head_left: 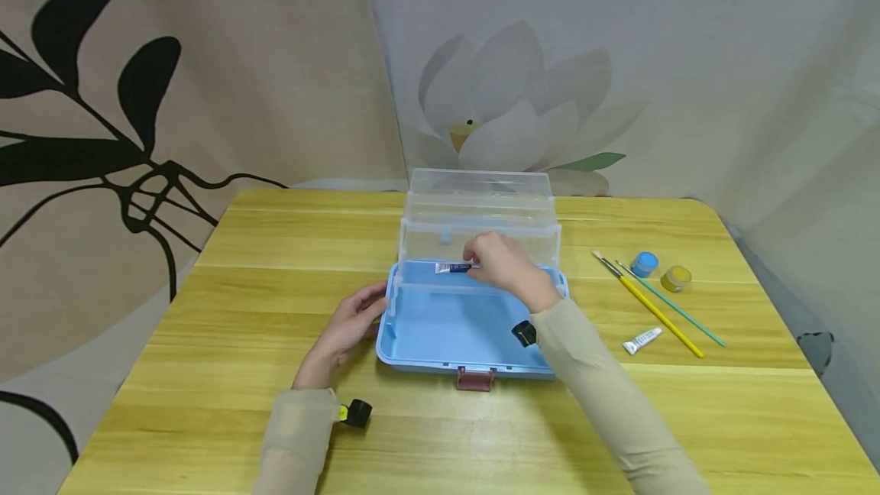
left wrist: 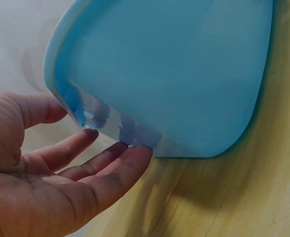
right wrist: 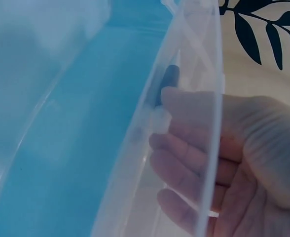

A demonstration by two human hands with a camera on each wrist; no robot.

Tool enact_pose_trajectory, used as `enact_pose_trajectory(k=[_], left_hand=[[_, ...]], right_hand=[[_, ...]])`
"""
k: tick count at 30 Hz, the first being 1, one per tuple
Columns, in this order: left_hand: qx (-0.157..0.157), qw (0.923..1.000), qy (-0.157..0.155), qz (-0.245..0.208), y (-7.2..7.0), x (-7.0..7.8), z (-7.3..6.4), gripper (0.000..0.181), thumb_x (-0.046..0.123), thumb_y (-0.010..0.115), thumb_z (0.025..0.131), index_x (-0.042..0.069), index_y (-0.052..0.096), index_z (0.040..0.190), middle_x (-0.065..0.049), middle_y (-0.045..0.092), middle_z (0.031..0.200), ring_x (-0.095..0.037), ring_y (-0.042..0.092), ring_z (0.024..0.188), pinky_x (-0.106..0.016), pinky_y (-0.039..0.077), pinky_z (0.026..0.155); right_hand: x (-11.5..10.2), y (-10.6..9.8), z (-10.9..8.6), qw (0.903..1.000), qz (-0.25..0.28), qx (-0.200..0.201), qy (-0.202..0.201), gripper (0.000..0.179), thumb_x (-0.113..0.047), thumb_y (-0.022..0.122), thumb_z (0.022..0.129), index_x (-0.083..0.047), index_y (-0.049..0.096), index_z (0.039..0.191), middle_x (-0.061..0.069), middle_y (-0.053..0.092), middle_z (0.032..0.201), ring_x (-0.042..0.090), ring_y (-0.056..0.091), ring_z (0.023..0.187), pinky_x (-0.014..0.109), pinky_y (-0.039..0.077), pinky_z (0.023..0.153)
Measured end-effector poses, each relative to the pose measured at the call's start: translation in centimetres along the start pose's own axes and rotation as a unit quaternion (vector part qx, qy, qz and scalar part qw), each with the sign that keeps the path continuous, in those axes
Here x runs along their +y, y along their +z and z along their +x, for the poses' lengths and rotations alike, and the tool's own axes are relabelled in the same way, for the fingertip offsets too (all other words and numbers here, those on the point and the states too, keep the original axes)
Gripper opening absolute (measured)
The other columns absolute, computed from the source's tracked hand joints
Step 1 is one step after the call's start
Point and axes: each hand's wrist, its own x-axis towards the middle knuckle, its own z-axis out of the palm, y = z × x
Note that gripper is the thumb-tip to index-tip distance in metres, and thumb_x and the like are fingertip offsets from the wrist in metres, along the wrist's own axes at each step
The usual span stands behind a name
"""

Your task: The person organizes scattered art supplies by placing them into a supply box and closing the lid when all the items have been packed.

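A blue plastic box (head_left: 454, 327) with a clear lid (head_left: 481, 208) stands open on the table, its maroon latch (head_left: 475, 380) at the front. My left hand (head_left: 354, 323) holds the box's left side. In the left wrist view, the thumb (left wrist: 44, 107) lies at the rim and the fingertips touch the side wall. Over the back of the box my right hand (head_left: 505, 266) pinches a dark blue paint tube (head_left: 452, 269) with a pale flat end pointing left. The right wrist view shows this hand (right wrist: 199, 153) through clear plastic, the tube (right wrist: 170, 76) at its fingertips.
Right of the box lie a yellow-handled paintbrush (head_left: 660, 315), a thin teal paintbrush (head_left: 681, 312) and a small white paint tube (head_left: 642, 340). Behind them are a blue paint jar (head_left: 644, 263) and a yellow paint jar (head_left: 677, 279). A patterned curtain (head_left: 275, 59) hangs behind the table.
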Motion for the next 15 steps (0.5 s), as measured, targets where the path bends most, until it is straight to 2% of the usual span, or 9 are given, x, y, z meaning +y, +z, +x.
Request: enact_pose_trajectory(k=[6, 15], left_hand=[[-0.005, 1.0000, 0.002, -0.001, 0.1, -0.1, 0.1, 0.043, 0.014, 0.046, 0.099, 0.001, 0.039, 0.139, -0.021, 0.043, 0.138, -0.032, 0.047, 0.120, -0.044, 0.047, 0.094], [-0.004, 1.0000, 0.008, 0.001, -0.1, -0.2, 0.2, 0.044, 0.014, 0.046, 0.099, -0.001, 0.038, 0.140, -0.022, 0.043, 0.138, -0.032, 0.047, 0.120, -0.045, 0.046, 0.094]], right_hand=[[0.8, -0.7, -1.2, 0.9994, 0.027, 0.018, 0.010, 0.019, -0.010, 0.071, 0.082, -0.001, 0.068, 0.098, 0.010, 0.066, 0.094, 0.022, 0.060, 0.085, 0.035, 0.052, 0.077], [2.3, -2.4, -4.3, 0.9968, 0.046, 0.063, 0.013, 0.019, -0.007, 0.072, 0.081, 0.001, 0.069, 0.098, 0.011, 0.066, 0.091, 0.023, 0.059, 0.081, 0.037, 0.053, 0.076]])
